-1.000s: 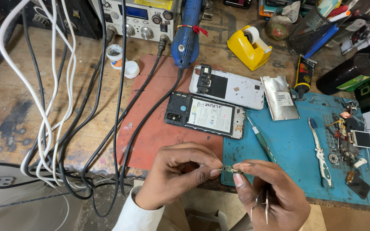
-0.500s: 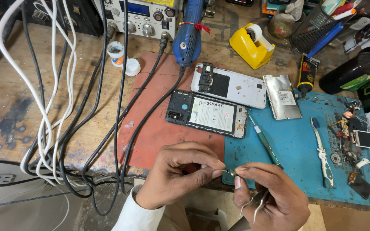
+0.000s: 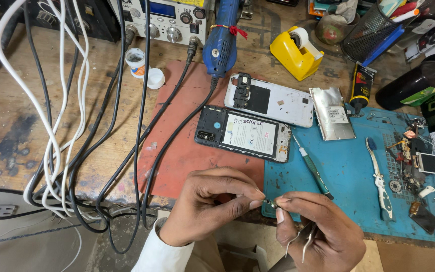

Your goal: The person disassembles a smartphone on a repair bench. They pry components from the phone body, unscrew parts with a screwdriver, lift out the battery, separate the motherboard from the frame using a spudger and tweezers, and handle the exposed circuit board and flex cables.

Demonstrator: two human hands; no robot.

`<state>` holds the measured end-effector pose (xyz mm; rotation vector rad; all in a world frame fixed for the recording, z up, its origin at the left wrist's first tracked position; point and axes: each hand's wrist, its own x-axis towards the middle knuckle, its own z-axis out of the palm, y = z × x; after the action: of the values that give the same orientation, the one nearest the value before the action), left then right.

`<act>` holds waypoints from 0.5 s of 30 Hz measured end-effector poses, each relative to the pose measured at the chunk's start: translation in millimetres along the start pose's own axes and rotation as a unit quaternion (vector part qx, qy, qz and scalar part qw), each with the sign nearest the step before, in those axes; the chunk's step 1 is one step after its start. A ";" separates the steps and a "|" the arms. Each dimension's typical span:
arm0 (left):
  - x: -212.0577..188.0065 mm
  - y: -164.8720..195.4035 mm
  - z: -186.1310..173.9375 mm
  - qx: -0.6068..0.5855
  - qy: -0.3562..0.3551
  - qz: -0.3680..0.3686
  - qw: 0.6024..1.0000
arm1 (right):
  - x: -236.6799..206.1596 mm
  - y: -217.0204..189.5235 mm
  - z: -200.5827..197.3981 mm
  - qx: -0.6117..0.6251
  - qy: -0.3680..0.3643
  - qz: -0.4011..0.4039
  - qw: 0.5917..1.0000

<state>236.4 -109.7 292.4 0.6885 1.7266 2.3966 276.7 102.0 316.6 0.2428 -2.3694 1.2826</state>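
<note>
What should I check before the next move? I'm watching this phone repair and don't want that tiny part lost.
1. Small part pinched between fingertips of left hand and right hand: ok.
2. Tweezers tucked in the right hand: ok.
3. Opened phone lying flat on the red mat: ok.
4. Screwdriver resting on the blue mat, apart from the hands: ok.
5. Part's orientation: cannot tell.
</note>
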 end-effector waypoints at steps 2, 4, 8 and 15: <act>0.6 -0.9 -0.4 -0.001 0.000 -0.005 1.000 | 0.6 1.1 1.0 0.010 -0.005 -0.003 1.000; 0.9 -1.4 -0.2 -0.006 0.000 0.002 1.000 | -0.7 2.7 1.7 0.030 -0.009 -0.001 0.999; -0.8 -1.3 0.0 0.011 0.017 -0.021 1.000 | -6.0 10.3 -2.3 0.028 0.021 0.027 0.999; -2.9 -2.4 -0.1 0.005 0.018 -0.030 0.999 | 12.0 45.3 -19.3 -0.020 0.159 0.113 0.981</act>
<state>238.6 -109.9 289.3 0.5884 1.7487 2.3765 255.7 143.8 297.1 -0.2361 -2.1869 1.2630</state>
